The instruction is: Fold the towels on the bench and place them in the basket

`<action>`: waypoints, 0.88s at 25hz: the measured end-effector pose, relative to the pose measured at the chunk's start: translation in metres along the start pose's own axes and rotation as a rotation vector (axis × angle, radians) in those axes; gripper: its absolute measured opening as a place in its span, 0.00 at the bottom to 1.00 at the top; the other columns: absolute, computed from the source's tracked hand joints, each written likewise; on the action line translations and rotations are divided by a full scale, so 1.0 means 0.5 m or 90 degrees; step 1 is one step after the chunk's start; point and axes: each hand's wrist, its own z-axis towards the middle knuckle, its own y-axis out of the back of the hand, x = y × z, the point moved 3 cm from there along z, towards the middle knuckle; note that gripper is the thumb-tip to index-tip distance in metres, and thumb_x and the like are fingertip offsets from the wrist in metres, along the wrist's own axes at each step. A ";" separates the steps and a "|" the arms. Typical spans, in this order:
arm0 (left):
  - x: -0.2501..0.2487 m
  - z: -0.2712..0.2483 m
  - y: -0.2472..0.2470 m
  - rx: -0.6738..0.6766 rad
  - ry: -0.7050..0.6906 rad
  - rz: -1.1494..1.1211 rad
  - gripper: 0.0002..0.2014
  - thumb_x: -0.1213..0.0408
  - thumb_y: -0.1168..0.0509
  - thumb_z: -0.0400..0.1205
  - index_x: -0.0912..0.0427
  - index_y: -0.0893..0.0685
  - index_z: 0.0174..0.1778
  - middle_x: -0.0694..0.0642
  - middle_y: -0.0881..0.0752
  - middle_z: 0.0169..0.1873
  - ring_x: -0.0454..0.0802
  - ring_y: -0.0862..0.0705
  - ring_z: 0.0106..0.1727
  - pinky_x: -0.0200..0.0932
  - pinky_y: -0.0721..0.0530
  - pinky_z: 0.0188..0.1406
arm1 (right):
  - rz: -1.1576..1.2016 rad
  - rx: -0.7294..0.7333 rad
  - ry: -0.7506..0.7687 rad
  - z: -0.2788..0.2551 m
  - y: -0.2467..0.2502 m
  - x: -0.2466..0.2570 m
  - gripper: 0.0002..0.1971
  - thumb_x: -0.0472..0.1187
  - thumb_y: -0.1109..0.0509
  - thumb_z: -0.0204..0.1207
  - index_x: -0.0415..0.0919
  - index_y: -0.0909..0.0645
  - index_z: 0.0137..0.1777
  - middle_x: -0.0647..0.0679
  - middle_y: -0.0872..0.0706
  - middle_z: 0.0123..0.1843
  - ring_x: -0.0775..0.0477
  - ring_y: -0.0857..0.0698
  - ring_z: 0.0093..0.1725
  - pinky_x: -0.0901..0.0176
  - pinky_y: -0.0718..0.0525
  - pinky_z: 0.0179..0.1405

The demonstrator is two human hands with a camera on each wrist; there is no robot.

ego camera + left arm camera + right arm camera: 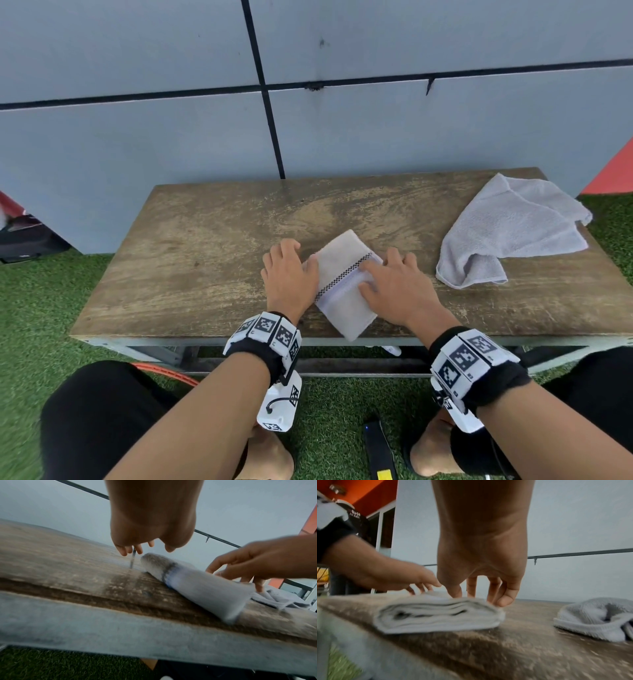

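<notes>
A small beige towel [342,291] with a checkered band lies folded into a thick stack [436,614] near the front edge of the wooden bench [171,257]; one corner hangs over that edge. My left hand [289,270] rests flat at the towel's left side, thumb against the cloth. My right hand [390,284] lies on top of the towel's right half with fingers spread, fingertips [505,600] touching its far edge. A second, grey towel [510,236] lies crumpled and unfolded at the bench's right end. No basket is clearly in view.
A grey panelled wall [411,137] stands right behind the bench. Green artificial turf [41,291] surrounds it. An orange curved rim [164,371] shows under the bench at front left. A dark strap-like object [378,448] lies on the turf between my feet.
</notes>
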 end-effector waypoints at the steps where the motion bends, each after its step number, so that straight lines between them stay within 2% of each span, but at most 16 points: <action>1: 0.001 -0.008 0.000 -0.003 0.001 0.002 0.16 0.54 0.39 0.84 0.55 0.27 0.66 0.55 0.25 0.65 0.56 0.29 0.65 0.52 0.29 0.64 | 0.023 0.006 -0.021 0.001 0.008 0.000 0.15 0.54 0.43 0.83 0.53 0.25 0.65 0.44 0.23 0.61 0.36 0.22 0.57 0.46 0.19 0.46; 3: 0.001 -0.023 -0.005 0.007 -0.014 -0.001 0.19 0.52 0.40 0.85 0.56 0.28 0.69 0.57 0.27 0.70 0.56 0.31 0.71 0.54 0.28 0.68 | 0.068 -0.034 -0.050 0.005 0.016 -0.004 0.12 0.52 0.42 0.82 0.49 0.19 0.54 0.46 0.16 0.52 0.39 0.17 0.46 0.52 0.21 0.38; 4: 0.000 -0.031 -0.011 0.025 -0.027 0.002 0.21 0.50 0.41 0.86 0.56 0.29 0.71 0.57 0.29 0.74 0.56 0.32 0.75 0.57 0.28 0.72 | 0.082 -0.083 -0.041 0.004 0.018 -0.003 0.12 0.51 0.41 0.82 0.48 0.19 0.52 0.47 0.15 0.51 0.40 0.16 0.46 0.52 0.20 0.38; 5: -0.003 -0.039 -0.020 0.053 -0.041 0.009 0.23 0.49 0.44 0.87 0.57 0.31 0.75 0.57 0.33 0.79 0.56 0.36 0.80 0.60 0.31 0.77 | 0.093 -0.136 -0.007 0.003 0.016 0.000 0.11 0.49 0.40 0.82 0.47 0.19 0.56 0.48 0.16 0.54 0.41 0.16 0.51 0.51 0.18 0.43; 6: -0.006 -0.048 -0.031 0.087 -0.054 0.021 0.26 0.47 0.47 0.88 0.57 0.35 0.80 0.56 0.39 0.84 0.55 0.42 0.85 0.63 0.36 0.81 | 0.101 -0.160 0.040 0.003 0.007 0.004 0.13 0.48 0.40 0.83 0.47 0.21 0.63 0.48 0.18 0.62 0.42 0.18 0.60 0.48 0.18 0.52; 8: -0.011 -0.066 -0.058 0.147 -0.071 0.056 0.31 0.46 0.54 0.90 0.56 0.47 0.87 0.51 0.52 0.88 0.51 0.54 0.88 0.62 0.47 0.85 | 0.100 -0.102 0.112 0.007 -0.026 0.016 0.24 0.51 0.43 0.85 0.48 0.33 0.80 0.49 0.32 0.82 0.44 0.32 0.80 0.45 0.28 0.75; 9: -0.011 -0.074 -0.070 0.163 -0.078 0.078 0.32 0.46 0.56 0.90 0.55 0.52 0.88 0.50 0.56 0.88 0.50 0.57 0.88 0.61 0.50 0.85 | 0.098 -0.051 0.121 0.009 -0.048 0.018 0.28 0.53 0.47 0.87 0.50 0.42 0.85 0.50 0.43 0.88 0.46 0.44 0.87 0.44 0.37 0.82; 10: -0.010 -0.080 -0.080 0.168 -0.082 0.100 0.32 0.46 0.57 0.90 0.55 0.54 0.88 0.50 0.59 0.88 0.50 0.59 0.88 0.61 0.50 0.85 | 0.098 -0.010 0.114 0.011 -0.068 0.019 0.30 0.56 0.51 0.88 0.52 0.50 0.88 0.53 0.54 0.90 0.50 0.54 0.89 0.43 0.46 0.86; 12: -0.006 -0.082 -0.088 0.162 -0.079 0.130 0.32 0.46 0.57 0.89 0.55 0.55 0.88 0.50 0.59 0.88 0.51 0.59 0.88 0.61 0.50 0.85 | 0.114 0.009 0.093 0.015 -0.094 0.013 0.31 0.59 0.58 0.88 0.55 0.60 0.89 0.58 0.65 0.89 0.56 0.65 0.87 0.42 0.55 0.87; 14: -0.001 -0.077 -0.090 0.164 -0.070 0.142 0.33 0.45 0.58 0.89 0.53 0.56 0.88 0.49 0.60 0.88 0.51 0.60 0.88 0.63 0.53 0.84 | 0.130 0.007 0.080 0.019 -0.101 0.006 0.32 0.61 0.58 0.87 0.55 0.62 0.88 0.59 0.67 0.89 0.57 0.68 0.86 0.44 0.59 0.87; 19: 0.003 -0.074 -0.096 0.175 -0.016 0.104 0.31 0.46 0.62 0.89 0.48 0.61 0.88 0.42 0.64 0.87 0.47 0.64 0.87 0.67 0.65 0.81 | 0.150 0.044 0.012 0.027 -0.097 -0.026 0.32 0.60 0.59 0.88 0.57 0.67 0.87 0.55 0.70 0.88 0.54 0.66 0.87 0.47 0.62 0.87; 22: 0.007 -0.073 -0.093 0.156 0.046 0.075 0.33 0.47 0.60 0.89 0.56 0.61 0.88 0.48 0.62 0.88 0.46 0.63 0.87 0.61 0.64 0.84 | 0.163 0.073 -0.027 0.020 -0.095 -0.038 0.32 0.60 0.61 0.88 0.57 0.69 0.87 0.56 0.69 0.88 0.55 0.66 0.87 0.49 0.65 0.86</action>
